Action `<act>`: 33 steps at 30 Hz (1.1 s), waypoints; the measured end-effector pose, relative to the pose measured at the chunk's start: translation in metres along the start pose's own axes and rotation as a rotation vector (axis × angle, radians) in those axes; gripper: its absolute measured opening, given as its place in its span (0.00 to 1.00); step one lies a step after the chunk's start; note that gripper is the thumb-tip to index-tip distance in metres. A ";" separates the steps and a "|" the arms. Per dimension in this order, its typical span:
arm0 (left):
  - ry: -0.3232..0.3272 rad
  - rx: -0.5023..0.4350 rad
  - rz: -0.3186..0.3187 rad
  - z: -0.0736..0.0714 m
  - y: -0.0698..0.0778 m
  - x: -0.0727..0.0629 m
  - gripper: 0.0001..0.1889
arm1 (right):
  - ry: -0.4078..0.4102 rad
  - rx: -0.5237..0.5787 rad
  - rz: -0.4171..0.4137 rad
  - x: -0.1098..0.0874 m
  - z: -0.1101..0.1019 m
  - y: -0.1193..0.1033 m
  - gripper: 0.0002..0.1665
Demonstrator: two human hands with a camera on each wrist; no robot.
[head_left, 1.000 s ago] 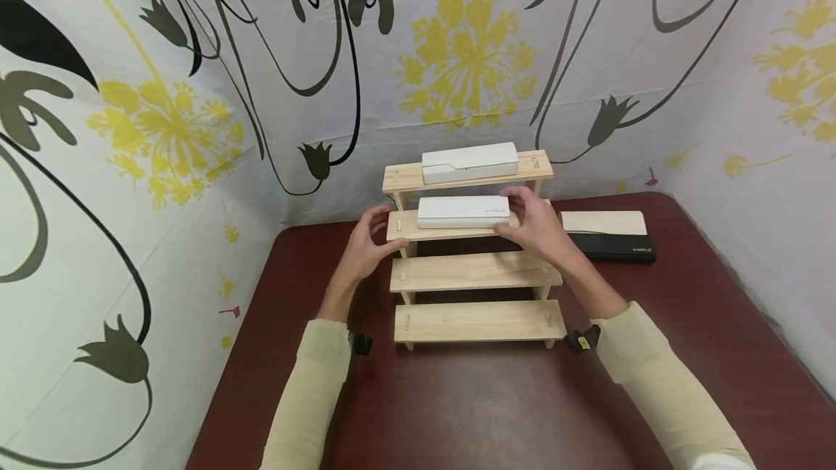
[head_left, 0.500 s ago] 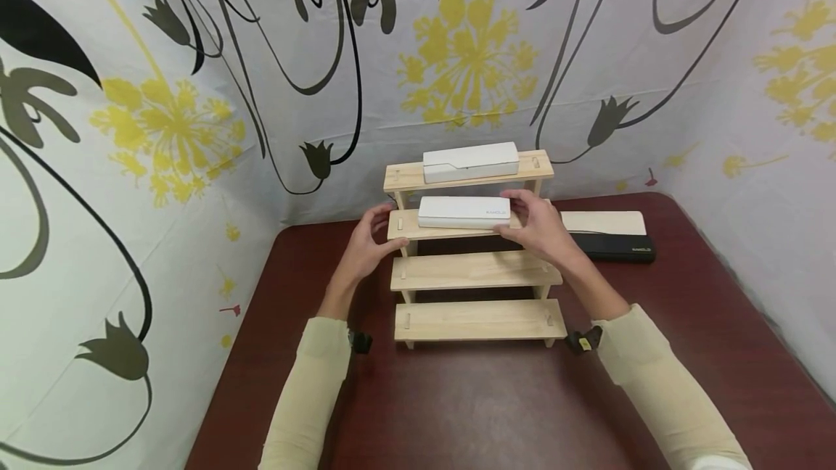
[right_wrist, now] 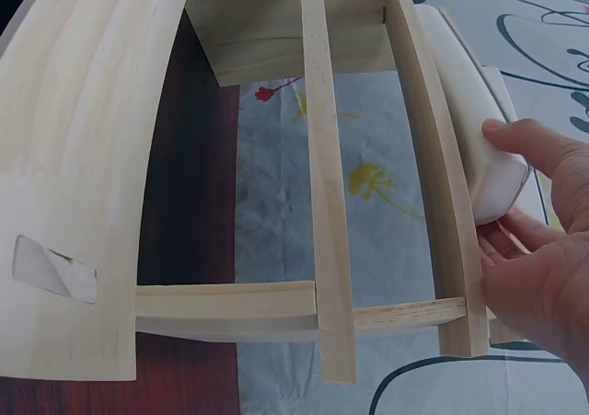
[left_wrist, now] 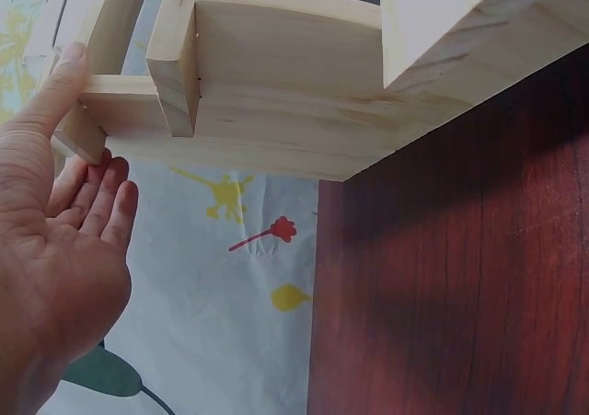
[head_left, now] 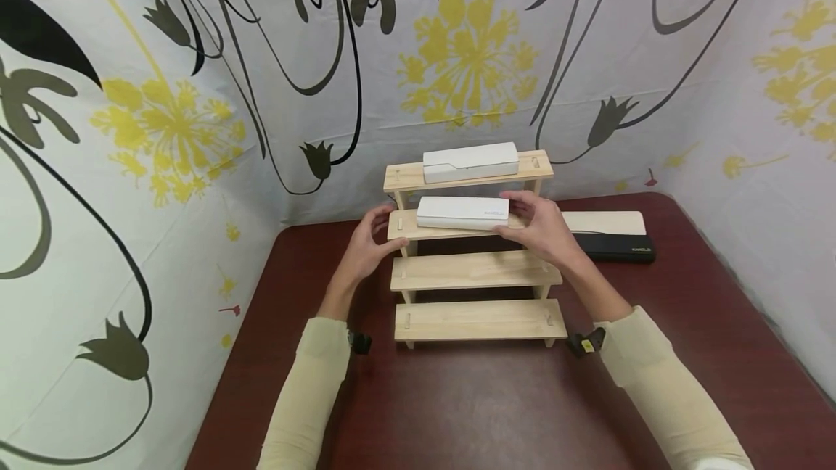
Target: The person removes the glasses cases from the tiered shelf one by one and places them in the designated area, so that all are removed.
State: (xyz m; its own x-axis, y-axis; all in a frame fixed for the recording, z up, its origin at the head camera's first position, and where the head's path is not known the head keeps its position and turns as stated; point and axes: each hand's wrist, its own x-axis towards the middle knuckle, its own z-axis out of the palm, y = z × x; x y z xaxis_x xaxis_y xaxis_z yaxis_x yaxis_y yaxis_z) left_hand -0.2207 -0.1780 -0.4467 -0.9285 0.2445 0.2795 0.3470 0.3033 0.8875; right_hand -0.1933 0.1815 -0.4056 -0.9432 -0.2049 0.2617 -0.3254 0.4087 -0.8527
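Note:
A stepped wooden rack [head_left: 477, 320] with several tiers stands on the table. On its second tier from the top lies a white oblong case [head_left: 457, 212] with small lettering at its right end. My right hand [head_left: 541, 229] holds that right end, thumb in front and fingers behind. The right wrist view has the thumb against the rounded end of the case [right_wrist: 474, 130]. With thumb in front and fingers behind, my left hand [head_left: 363, 245] grips the left end of the same tier, as the left wrist view shows with the hand [left_wrist: 69, 213] around the board end.
Another white case [head_left: 470, 162] lies on the top tier. Right of the rack, a black case [head_left: 614, 247] lies in front of a cream one [head_left: 604, 222] on the dark red table [head_left: 483, 405]. Patterned cloth [head_left: 366, 114] hangs behind and at both sides.
My right hand and the white case have shifted very slightly left along the tier. My left hand stays on the board end, and the rack has not moved.

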 end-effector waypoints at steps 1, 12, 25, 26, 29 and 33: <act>0.000 0.002 -0.001 0.000 0.000 0.000 0.41 | -0.001 0.008 -0.002 0.000 0.000 0.000 0.39; 0.002 -0.010 0.011 0.000 -0.002 -0.002 0.42 | 0.001 0.059 0.021 -0.003 -0.002 -0.004 0.38; 0.002 -0.007 0.000 0.000 -0.001 -0.001 0.41 | 0.059 0.101 -0.007 -0.015 -0.004 -0.003 0.37; 0.001 -0.005 -0.002 0.000 0.000 -0.001 0.41 | 0.064 0.111 -0.006 -0.016 -0.005 -0.003 0.37; -0.002 -0.004 -0.005 0.000 0.000 -0.001 0.41 | 0.076 0.131 -0.005 -0.021 -0.007 -0.003 0.36; -0.003 -0.012 -0.004 0.000 0.000 0.000 0.41 | 0.092 0.132 -0.005 -0.027 -0.010 -0.002 0.35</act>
State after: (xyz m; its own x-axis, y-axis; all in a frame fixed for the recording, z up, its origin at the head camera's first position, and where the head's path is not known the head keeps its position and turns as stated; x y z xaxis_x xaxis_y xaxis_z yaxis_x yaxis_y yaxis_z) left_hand -0.2211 -0.1775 -0.4469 -0.9294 0.2462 0.2750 0.3419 0.2935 0.8927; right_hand -0.1681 0.1948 -0.4067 -0.9459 -0.1212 0.3010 -0.3237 0.2864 -0.9018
